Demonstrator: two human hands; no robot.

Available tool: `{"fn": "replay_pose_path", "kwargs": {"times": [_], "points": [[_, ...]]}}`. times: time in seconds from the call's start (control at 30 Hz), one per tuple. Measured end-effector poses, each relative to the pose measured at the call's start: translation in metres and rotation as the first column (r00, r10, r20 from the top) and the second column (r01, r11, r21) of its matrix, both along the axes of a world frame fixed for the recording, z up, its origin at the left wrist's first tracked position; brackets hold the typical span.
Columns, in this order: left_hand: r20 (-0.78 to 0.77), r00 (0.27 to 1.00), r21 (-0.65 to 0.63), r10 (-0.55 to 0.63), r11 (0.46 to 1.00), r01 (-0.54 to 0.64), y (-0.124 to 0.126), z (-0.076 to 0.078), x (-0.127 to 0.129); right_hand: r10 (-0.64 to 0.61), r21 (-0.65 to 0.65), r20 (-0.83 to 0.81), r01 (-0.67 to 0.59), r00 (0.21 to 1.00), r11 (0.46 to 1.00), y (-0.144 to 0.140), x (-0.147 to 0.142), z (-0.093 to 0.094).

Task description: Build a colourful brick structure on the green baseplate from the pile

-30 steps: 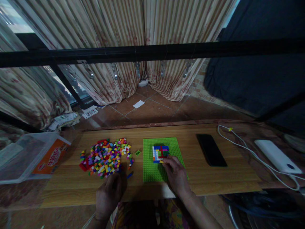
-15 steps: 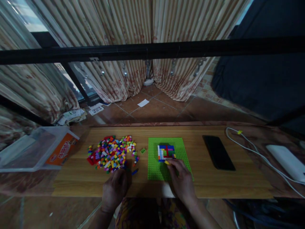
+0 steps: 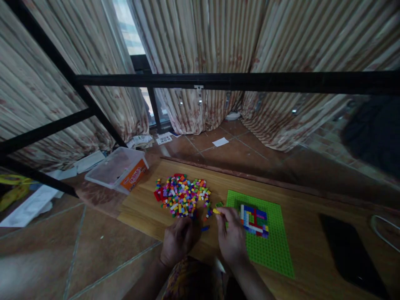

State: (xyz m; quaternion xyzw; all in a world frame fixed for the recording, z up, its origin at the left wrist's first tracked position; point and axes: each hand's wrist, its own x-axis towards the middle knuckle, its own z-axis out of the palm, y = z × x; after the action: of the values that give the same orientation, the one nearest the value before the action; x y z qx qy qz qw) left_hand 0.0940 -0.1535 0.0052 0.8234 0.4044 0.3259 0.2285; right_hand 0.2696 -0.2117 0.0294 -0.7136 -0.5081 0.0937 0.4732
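Between the thumb and fingers of my right hand (image 3: 231, 236) is a small yellow toy brick (image 3: 216, 211), held above the wood just left of the green baseplate (image 3: 271, 258). A flat block of blue, white, red and yellow bricks (image 3: 254, 221) is fixed on that plate. My left hand (image 3: 178, 241) rests closed at the near edge of a heap of loose coloured bricks (image 3: 183, 193); what its curled fingers hold, if anything, is hidden. A blue brick (image 3: 205, 228) lies alone on the wood between both hands.
The wooden table (image 3: 140, 212) also carries a dark phone-like slab (image 3: 350, 246) at the right, near a white cable (image 3: 384, 233). A clear plastic box (image 3: 115, 166) with an orange label stands past the left end. A black metal rail (image 3: 218, 80) crosses beyond the table.
My right hand has moved left, off the baseplate toward the heap, with the yellow brick still pinched. The view has turned left. My left hand stays by the heap.
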Motion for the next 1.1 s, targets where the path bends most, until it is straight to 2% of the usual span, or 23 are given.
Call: {"fn": "replay_pose_path", "kwargs": {"times": [0.1,0.2,0.27,0.3,0.4,0.5,0.67,0.8,0.87,0.97,1.1], "points": [[0.070,0.980,0.044,0.185,0.981,-0.189,0.013,0.005,-0.012,-0.082,0.026,0.063,0.081,0.995,0.996,0.031,0.009,-0.005],[0.067,0.898,0.107,0.436,0.891,-0.441,0.044,0.005,-0.030,-0.117,0.012,0.098,0.116,0.988,0.993,0.049,0.010,-0.022],[0.023,0.844,0.112,0.536,0.837,-0.535,0.066,0.000,-0.043,-0.110,-0.008,0.101,0.111,0.989,0.994,0.055,0.006,-0.034],[-0.014,0.832,0.099,0.554,0.829,-0.550,0.077,-0.003,-0.047,-0.101,-0.012,0.100,0.103,0.990,0.995,0.056,0.003,-0.039],[-0.110,0.836,0.068,0.538,0.843,-0.534,0.097,-0.013,-0.052,-0.051,-0.001,0.089,0.051,0.995,0.999,0.058,-0.005,-0.046],[-0.125,0.876,0.076,0.466,0.885,-0.460,0.102,-0.017,-0.047,0.032,0.003,0.076,-0.032,0.997,0.999,0.057,-0.014,-0.044],[-0.119,0.935,0.064,0.333,0.943,-0.327,0.095,-0.011,-0.040,0.157,-0.005,0.089,-0.157,0.984,0.988,0.060,-0.022,-0.028],[-0.097,0.938,0.042,0.333,0.943,-0.330,0.093,-0.007,-0.041,0.195,0.011,0.172,-0.200,0.966,0.980,0.081,-0.028,-0.013],[-0.066,0.929,0.026,0.365,0.931,-0.364,0.095,-0.007,-0.041,0.273,-0.019,0.244,-0.277,0.931,0.961,0.098,-0.034,-0.009],[-0.055,0.922,0.024,0.384,0.923,-0.384,0.097,-0.007,-0.040,0.413,-0.132,0.350,-0.392,0.841,0.911,0.117,-0.046,-0.010],[-0.082,0.924,0.066,0.373,0.927,-0.369,0.098,-0.007,-0.039,0.524,-0.235,0.404,-0.469,0.750,0.852,0.115,-0.053,-0.014]]}}
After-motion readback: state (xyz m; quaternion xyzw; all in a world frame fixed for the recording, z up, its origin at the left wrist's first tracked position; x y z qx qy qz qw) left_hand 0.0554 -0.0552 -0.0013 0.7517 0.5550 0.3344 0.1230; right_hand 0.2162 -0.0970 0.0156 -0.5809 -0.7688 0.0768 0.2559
